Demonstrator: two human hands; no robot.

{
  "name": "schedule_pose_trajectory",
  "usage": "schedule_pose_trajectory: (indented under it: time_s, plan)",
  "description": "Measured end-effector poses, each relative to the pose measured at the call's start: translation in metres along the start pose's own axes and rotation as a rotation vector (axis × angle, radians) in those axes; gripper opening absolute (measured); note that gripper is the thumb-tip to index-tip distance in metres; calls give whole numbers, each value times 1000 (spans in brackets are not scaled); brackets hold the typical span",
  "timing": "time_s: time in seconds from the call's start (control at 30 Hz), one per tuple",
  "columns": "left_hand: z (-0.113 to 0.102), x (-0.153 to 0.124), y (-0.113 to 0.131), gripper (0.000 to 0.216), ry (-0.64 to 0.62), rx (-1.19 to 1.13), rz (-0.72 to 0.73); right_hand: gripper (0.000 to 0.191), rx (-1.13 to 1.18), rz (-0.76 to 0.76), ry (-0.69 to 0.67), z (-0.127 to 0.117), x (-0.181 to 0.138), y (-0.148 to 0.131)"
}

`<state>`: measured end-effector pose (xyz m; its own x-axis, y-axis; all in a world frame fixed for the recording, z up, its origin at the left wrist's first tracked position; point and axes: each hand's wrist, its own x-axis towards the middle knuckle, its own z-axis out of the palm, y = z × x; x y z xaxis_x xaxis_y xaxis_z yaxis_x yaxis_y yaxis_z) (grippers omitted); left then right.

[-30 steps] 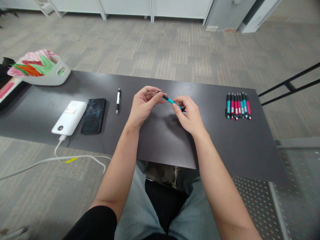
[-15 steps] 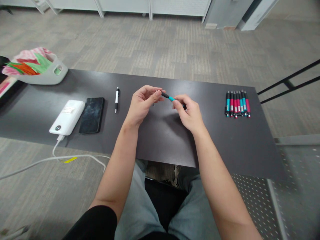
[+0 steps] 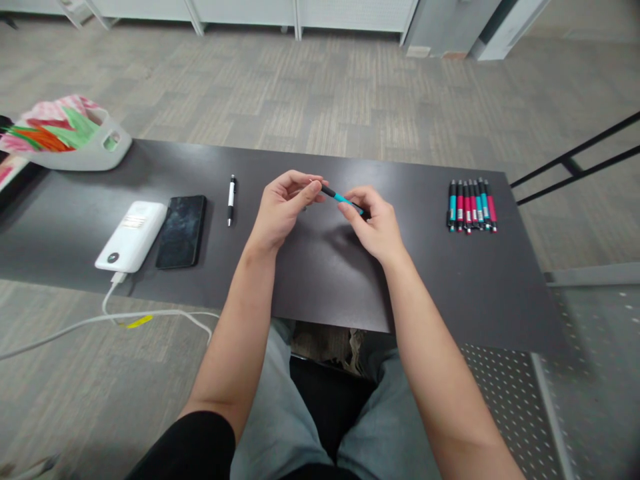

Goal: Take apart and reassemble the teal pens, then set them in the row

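Between both hands, above the middle of the dark table, is a teal and black pen, slanting down to the right. My left hand pinches its black end between thumb and fingers. The fingers of my right hand are closed round the teal barrel towards the other end, which they partly hide. To the left of my left hand lies a white and black pen. Off to the right, several teal and pink pens lie side by side in a row.
A black phone and a white power bank with a white cable lie on the left. Beyond them, at the far left, stands a white basket holding colourful cloth or packaging. A black metal frame is past the table's right end.
My right hand has shifted slightly along the pen, and more of the teal barrel shows. The left hand keeps its pinch. The whole view has shifted a little.
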<state>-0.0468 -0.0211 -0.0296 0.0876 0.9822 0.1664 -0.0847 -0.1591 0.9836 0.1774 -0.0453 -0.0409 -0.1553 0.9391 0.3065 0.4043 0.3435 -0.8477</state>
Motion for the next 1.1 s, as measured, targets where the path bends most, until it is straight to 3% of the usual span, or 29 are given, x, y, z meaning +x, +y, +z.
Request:
schedule_pose_trajectory:
  time_s: [0.17, 0.4, 0.53, 0.67, 0.8, 1.1]
  plan:
    - [5, -1, 2, 44, -9, -86, 49, 49, 75, -12, -37, 1, 1, 8]
    - [10, -4, 10, 36, 5, -115, 3, 55, 152, -41, -51, 5, 3, 13]
    - [11, -3, 9, 39, 19, -116, 6, 48, 146, -28, -11, 6, 2, 13]
    - [10, -1, 6, 38, 8, -122, 30, 50, 163, -21, -74, 7, 1, 13]
    - [8, -1, 4, 36, -4, -118, 51, 38, 165, -57, -8, 7, 0, 11]
    - [16, -3, 5, 35, -27, -127, 80, 49, 240, 19, -91, 3, 0, 11]
